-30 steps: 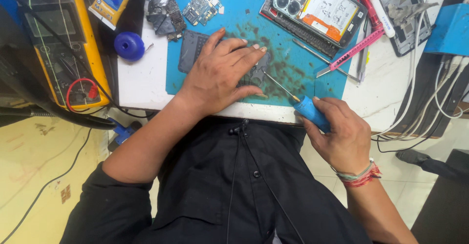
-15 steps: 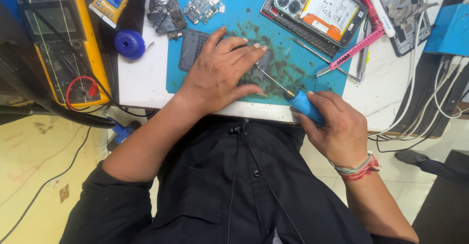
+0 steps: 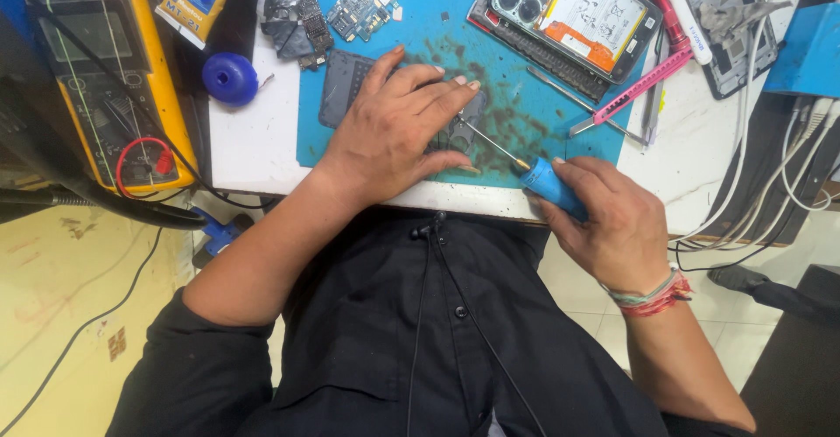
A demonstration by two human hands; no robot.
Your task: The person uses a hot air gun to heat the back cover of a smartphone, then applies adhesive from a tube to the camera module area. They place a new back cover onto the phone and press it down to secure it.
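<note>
Left hand point(image 3: 394, 135) lies flat, fingers spread, pinning dark phone part point(image 3: 350, 87) on blue mat point(image 3: 525, 104) at mat's near edge. Right hand point(image 3: 612, 227) clenches blue-handled screwdriver point(image 3: 547, 183), tip beside left fingertips. Keep your pressure steady, shaft in line with screw, turn slowly.

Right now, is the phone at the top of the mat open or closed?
Open. The phone lies with its back cover off, so its battery and camera lenses show.
</note>
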